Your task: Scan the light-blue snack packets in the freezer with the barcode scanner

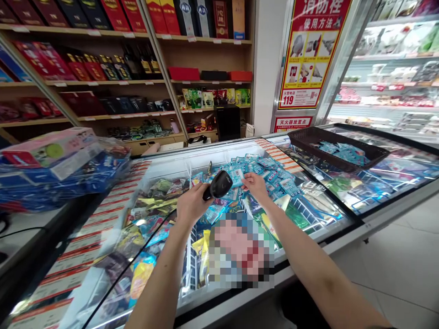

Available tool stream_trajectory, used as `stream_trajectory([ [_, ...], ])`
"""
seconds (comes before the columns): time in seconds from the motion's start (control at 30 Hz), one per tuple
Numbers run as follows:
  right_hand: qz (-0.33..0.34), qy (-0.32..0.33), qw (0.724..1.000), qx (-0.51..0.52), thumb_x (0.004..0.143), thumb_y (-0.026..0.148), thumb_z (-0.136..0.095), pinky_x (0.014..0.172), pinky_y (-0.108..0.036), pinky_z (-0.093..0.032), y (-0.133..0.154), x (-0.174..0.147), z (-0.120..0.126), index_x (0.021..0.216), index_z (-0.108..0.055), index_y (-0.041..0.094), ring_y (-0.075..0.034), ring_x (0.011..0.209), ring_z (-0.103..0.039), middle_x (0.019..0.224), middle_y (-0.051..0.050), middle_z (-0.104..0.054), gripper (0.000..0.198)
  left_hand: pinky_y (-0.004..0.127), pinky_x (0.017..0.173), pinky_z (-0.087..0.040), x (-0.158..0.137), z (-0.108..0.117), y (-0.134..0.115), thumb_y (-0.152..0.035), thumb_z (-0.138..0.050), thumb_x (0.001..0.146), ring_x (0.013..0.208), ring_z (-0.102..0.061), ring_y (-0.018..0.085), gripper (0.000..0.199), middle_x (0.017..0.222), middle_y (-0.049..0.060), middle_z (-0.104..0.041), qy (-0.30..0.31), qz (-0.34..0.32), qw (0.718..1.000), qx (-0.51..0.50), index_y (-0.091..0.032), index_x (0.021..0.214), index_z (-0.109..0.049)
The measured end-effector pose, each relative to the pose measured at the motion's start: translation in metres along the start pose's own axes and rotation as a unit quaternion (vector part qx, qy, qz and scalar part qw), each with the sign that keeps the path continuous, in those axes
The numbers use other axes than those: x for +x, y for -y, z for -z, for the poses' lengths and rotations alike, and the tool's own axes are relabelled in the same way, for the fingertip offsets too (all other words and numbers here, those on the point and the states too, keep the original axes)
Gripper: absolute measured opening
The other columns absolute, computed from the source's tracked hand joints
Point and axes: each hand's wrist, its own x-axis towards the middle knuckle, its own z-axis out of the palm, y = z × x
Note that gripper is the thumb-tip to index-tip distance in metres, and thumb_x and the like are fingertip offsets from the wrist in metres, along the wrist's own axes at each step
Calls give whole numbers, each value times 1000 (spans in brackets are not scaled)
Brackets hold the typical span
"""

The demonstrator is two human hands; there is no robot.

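In my left hand (192, 201) is a black handheld barcode scanner (221, 183), its head turned toward the right and its cable trailing down to the left. My right hand (255, 186) pinches a small blue packet (236, 175) with a white label, just in front of the scanner. Beneath and around both hands, a spread of similar blue packets (270, 167) lies on the glass top of a chest freezer (161, 171). My left fingers wrap round the scanner's handle, partly hidden behind its head.
A dark brown tray (308, 137) with more blue packets rests on the freezer at the right. Stacked boxes and plastic-wrapped packs (65, 160) stand at the left. Behind are shelves of boxed goods (202, 75); a lit display fridge (394, 68) is at the far right.
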Motion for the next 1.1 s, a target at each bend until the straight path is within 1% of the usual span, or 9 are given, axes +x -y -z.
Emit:
stream_trajectory([
  [0.1,6,-12,1000,-11,75,40,-57,49,-26,-53,2,3,3,91,-52,20,-15,57,-64,72,-1,-62,26,27,57,-38,5,-7,-11,-42,-49,79,89,-61,21,34,103,1,-64,2,-5,1000,-4,-28,109,-55],
  [0.23,23,-22,998,-61,79,40,-54,48,-25,-52,8,0,2,93,-53,21,-14,59,-64,80,-2,-63,24,28,57,-38,5,-9,-13,-43,-48,79,90,-61,22,35,101,1,-64,10,-11,1000,3,-27,109,-56],
  [0.3,39,-26,995,-90,81,40,-52,50,-26,-52,11,-4,1,93,-53,22,-14,59,-63,80,-2,-63,22,28,57,-39,5,-6,-13,-43,-47,80,89,-61,21,34,100,1,-64,9,-10,1000,7,-27,109,-56],
  [0.4,59,-30,991,-120,82,40,-51,58,-28,-53,15,-8,0,91,-54,23,-15,61,-63,79,-2,-63,19,28,58,-40,4,-1,-15,-42,-46,80,90,-61,21,34,100,2,-64,8,-5,1000,11,-27,109,-56],
  [0.67,63,-38,987,-144,84,42,-49,64,-30,-53,15,-10,-2,91,-54,23,-15,64,-63,78,-1,-63,21,28,60,-41,4,9,-20,-39,-51,77,93,-60,22,38,104,3,-64,3,-1,1000,0,-27,112,-55],
  [0.77,58,-49,988,-133,83,44,-48,64,-30,-53,15,-10,-1,92,-54,22,-15,63,-63,78,-1,-63,24,29,58,-40,4,10,-21,-39,-50,77,91,-60,22,36,101,2,-64,4,-10,1000,4,-27,110,-56],
  [0.93,25,-55,996,-62,81,43,-50,57,-27,-53,13,-9,0,95,-52,20,-15,61,-64,78,-2,-63,27,29,56,-38,3,8,-24,-39,-50,78,90,-60,23,33,100,3,-64,1,-13,1000,5,-26,109,-56],
  [1.1,18,-67,996,-57,81,42,-49,60,-28,-54,10,-7,1,96,-51,20,-15,63,-65,78,-3,-64,27,29,57,-39,3,8,-25,-39,-48,79,90,-61,23,33,101,4,-64,7,-14,1000,1,-26,108,-56],
])
